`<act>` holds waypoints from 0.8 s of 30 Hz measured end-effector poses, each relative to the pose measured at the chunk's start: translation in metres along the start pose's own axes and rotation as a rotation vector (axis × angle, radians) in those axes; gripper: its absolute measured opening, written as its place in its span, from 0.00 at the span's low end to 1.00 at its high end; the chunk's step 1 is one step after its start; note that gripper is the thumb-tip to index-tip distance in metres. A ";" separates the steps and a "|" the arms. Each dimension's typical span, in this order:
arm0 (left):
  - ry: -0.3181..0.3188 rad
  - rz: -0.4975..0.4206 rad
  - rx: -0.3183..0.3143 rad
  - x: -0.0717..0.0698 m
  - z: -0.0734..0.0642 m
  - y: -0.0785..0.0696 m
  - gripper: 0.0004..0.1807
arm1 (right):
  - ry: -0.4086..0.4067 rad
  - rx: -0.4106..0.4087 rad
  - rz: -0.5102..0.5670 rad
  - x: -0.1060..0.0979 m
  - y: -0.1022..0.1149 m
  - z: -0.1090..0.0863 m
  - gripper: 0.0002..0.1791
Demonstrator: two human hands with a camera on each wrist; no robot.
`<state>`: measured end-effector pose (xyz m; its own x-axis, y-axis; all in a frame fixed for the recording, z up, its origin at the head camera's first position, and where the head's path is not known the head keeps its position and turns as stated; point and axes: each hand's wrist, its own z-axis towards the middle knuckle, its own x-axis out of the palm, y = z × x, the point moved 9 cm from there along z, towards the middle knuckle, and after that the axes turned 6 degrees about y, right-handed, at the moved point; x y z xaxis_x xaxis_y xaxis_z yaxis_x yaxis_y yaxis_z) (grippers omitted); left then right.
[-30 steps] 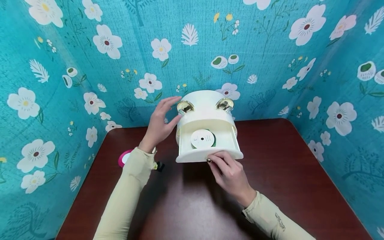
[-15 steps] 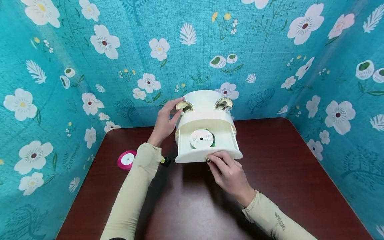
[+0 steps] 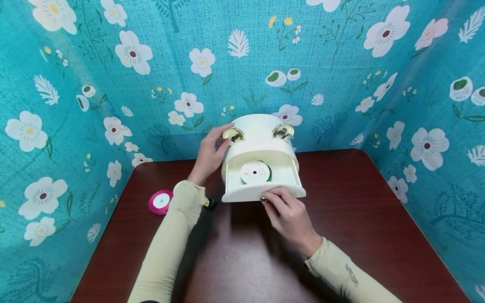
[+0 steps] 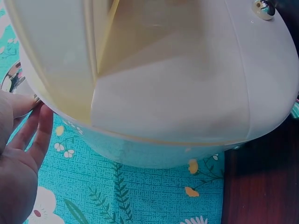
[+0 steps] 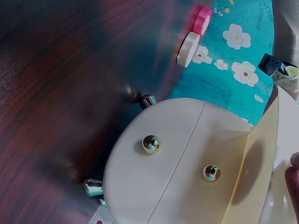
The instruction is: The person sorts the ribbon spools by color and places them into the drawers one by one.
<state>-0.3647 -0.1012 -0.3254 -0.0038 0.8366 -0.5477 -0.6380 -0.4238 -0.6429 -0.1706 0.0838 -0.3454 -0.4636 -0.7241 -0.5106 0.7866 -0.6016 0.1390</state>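
A white rounded drawer box (image 3: pixel 257 126) stands at the back of the table, two shiny gold round fittings on its top. Its upper drawer (image 3: pixel 289 174) is pulled out and holds a ribbon spool (image 3: pixel 254 172) with a white label face and a green edge. My right hand (image 3: pixel 291 219) pinches the small gold knob (image 3: pixel 263 198) on the drawer front. With thumb and fingers, my left hand (image 3: pixel 208 153) grips the left gold fitting (image 3: pixel 233 134); the left wrist view shows that hand (image 4: pixel 23 144) at the box's edge.
A pink ribbon spool (image 3: pixel 161 202) lies on the dark wood table (image 3: pixel 348 210), left of the box. In the right wrist view a white spool (image 5: pixel 188 49) sits beside it. Blue flowered cloth (image 3: pixel 151 97) hangs behind and at both sides.
My left hand has moved right and taken hold of the left gold fitting. The drawer has slid slightly inward with the spool in it, my right hand still on its knob.
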 end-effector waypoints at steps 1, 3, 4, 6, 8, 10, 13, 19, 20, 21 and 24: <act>-0.001 -0.004 -0.001 0.000 0.000 0.000 0.27 | 0.002 0.003 -0.003 0.001 -0.001 0.001 0.18; -0.001 -0.011 -0.001 0.000 0.000 0.001 0.26 | 0.007 0.011 -0.006 0.002 -0.003 0.001 0.18; 0.000 -0.013 -0.003 0.001 0.000 0.001 0.25 | 0.009 0.015 -0.009 0.002 -0.004 0.002 0.18; 0.002 -0.015 -0.006 0.001 0.000 0.002 0.25 | 0.016 0.027 -0.015 0.004 -0.007 0.003 0.17; 0.003 -0.013 -0.009 0.001 0.000 0.002 0.25 | 0.027 0.039 -0.018 0.007 -0.010 0.004 0.17; 0.004 -0.011 -0.013 0.000 0.000 0.001 0.25 | 0.038 0.051 -0.019 0.009 -0.014 0.005 0.16; 0.005 -0.012 -0.016 -0.001 0.000 0.000 0.26 | 0.048 0.066 -0.012 0.013 -0.019 0.008 0.15; 0.015 -0.012 -0.021 -0.001 0.001 0.002 0.26 | 0.044 0.082 -0.009 0.019 -0.030 0.013 0.13; 0.017 -0.012 -0.023 -0.001 0.001 0.002 0.26 | 0.044 0.085 -0.011 0.020 -0.031 0.015 0.13; 0.018 -0.010 -0.024 -0.001 0.001 0.002 0.26 | 0.043 0.087 -0.011 0.021 -0.033 0.016 0.13; 0.021 -0.009 -0.024 0.000 0.001 0.002 0.27 | 0.040 0.093 -0.009 0.024 -0.038 0.019 0.13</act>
<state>-0.3671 -0.1021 -0.3261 0.0186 0.8331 -0.5528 -0.6189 -0.4247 -0.6608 -0.2199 0.0831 -0.3468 -0.4526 -0.7054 -0.5454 0.7402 -0.6384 0.2114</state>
